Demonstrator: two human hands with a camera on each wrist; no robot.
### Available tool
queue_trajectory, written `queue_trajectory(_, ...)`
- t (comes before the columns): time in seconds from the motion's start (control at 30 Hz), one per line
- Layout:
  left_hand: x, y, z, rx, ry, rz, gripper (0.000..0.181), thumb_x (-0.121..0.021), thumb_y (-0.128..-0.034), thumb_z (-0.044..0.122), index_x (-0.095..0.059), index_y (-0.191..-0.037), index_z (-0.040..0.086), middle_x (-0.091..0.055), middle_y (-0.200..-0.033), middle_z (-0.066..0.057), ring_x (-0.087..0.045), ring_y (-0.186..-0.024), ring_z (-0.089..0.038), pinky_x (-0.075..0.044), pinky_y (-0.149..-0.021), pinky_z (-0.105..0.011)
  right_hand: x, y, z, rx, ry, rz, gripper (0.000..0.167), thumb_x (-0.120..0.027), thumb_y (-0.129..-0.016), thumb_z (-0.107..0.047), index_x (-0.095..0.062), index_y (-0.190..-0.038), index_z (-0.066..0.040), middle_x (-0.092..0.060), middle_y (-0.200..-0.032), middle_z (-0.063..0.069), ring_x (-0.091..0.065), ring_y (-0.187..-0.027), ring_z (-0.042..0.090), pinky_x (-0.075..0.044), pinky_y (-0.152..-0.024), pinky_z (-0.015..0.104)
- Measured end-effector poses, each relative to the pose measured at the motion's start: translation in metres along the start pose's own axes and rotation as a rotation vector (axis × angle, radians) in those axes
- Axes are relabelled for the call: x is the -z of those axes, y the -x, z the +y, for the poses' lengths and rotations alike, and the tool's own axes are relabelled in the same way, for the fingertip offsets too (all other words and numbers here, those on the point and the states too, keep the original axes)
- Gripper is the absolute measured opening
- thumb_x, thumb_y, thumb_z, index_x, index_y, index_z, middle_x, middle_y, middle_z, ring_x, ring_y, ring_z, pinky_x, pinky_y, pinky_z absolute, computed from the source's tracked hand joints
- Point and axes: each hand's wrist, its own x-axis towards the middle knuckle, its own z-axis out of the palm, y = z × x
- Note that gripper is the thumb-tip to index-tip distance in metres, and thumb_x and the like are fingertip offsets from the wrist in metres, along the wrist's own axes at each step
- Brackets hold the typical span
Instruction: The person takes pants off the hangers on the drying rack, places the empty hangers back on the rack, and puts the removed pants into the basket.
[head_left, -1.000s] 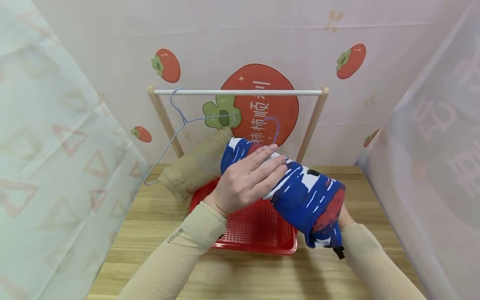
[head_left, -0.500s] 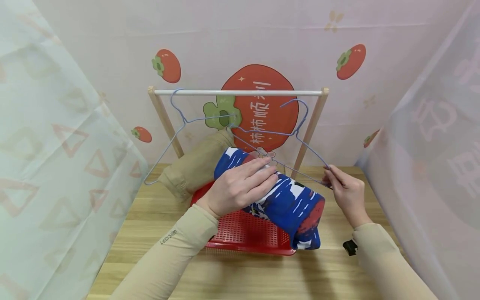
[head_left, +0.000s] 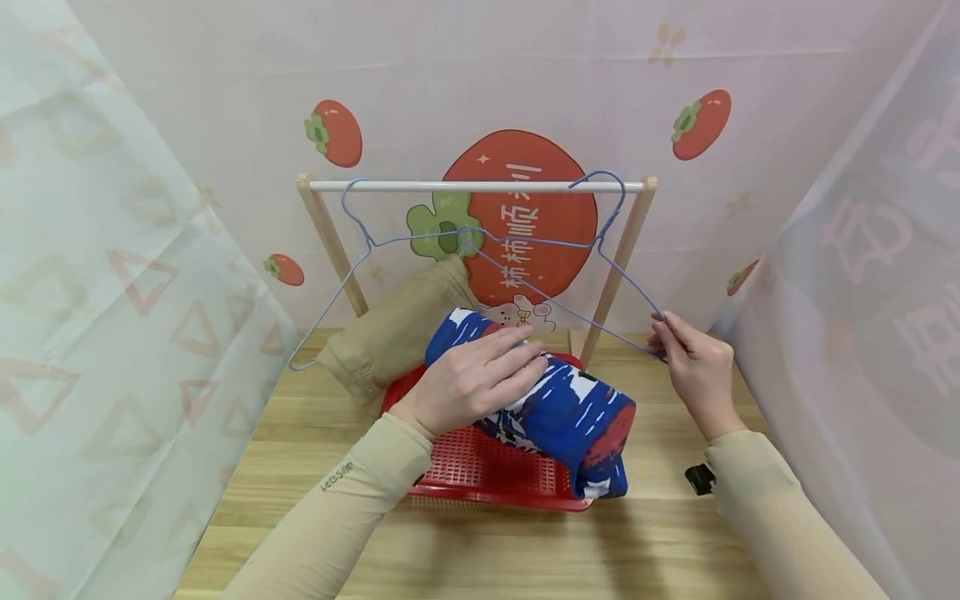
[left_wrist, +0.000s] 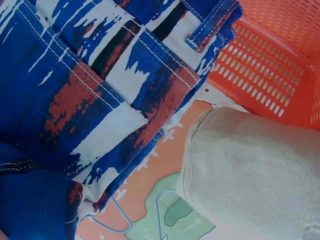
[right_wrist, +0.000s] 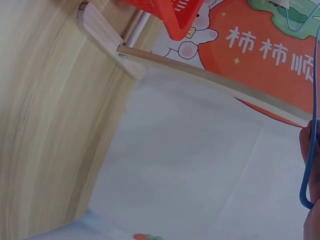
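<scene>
My left hand (head_left: 480, 375) holds folded blue, white and red patterned trousers (head_left: 592, 408) above the red basket, its fingers lying across the top and its thumb hidden. In the left wrist view the trousers (left_wrist: 100, 95) show stitched seams and a belt loop. My right hand (head_left: 693, 367) pinches the right corner of a blue wire hanger (head_left: 633, 283). That hanger's hook is at the white rail (head_left: 420, 186); I cannot tell whether it rests on it. Beige trousers (head_left: 405, 325) hang over a second blue hanger (head_left: 330, 308) at the rail's left.
A red perforated basket (head_left: 495, 483) stands on the wooden table (head_left: 315, 467) below the rack's wooden leg (head_left: 622, 258). A black object (head_left: 701, 479) shows beside the right wrist. Printed cloth walls (head_left: 847, 275) enclose the table on three sides.
My right hand has come out from behind the patterned trousers with the hanger and raised its hook to the rail. My left hand and the trousers have shifted slightly left and down.
</scene>
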Motion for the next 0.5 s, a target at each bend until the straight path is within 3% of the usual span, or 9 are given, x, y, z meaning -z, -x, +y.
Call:
queue_trajectory(0.2, -0.0014, 0.0024, 0.0009, 0.001, -0.002, -0.012, 0.045, -0.074, -0.0949, 0.016, -0.062, -0.138, 0.01, -0.065, -0.139, -0.011, -0.061, -0.13, -0.028, -0.047, -0.109, -0.041, -0.0035, -0.0027, 0.003, -0.022, 0.02, 0.014, 0.023, -0.072, -0.086, 0.015, -0.078, -0.107, 0.006, -0.075, -0.077, 0.019, -0.069, -0.064, 0.0, -0.048, -0.068, 0.001)
queue_trajectory(0.5, -0.0036, 0.0056, 0.0026, 0.001, -0.003, -0.027, 0.044, -0.074, -0.0953, 0.016, -0.062, -0.138, 0.011, -0.064, -0.14, -0.01, -0.058, -0.134, -0.027, -0.046, -0.11, -0.04, -0.0031, -0.0074, 0.0, -0.064, 0.041, -0.028, 0.02, -0.068, -0.094, 0.006, -0.076, -0.112, 0.005, -0.075, -0.078, 0.019, -0.071, -0.063, 0.006, -0.049, -0.067, 0.002)
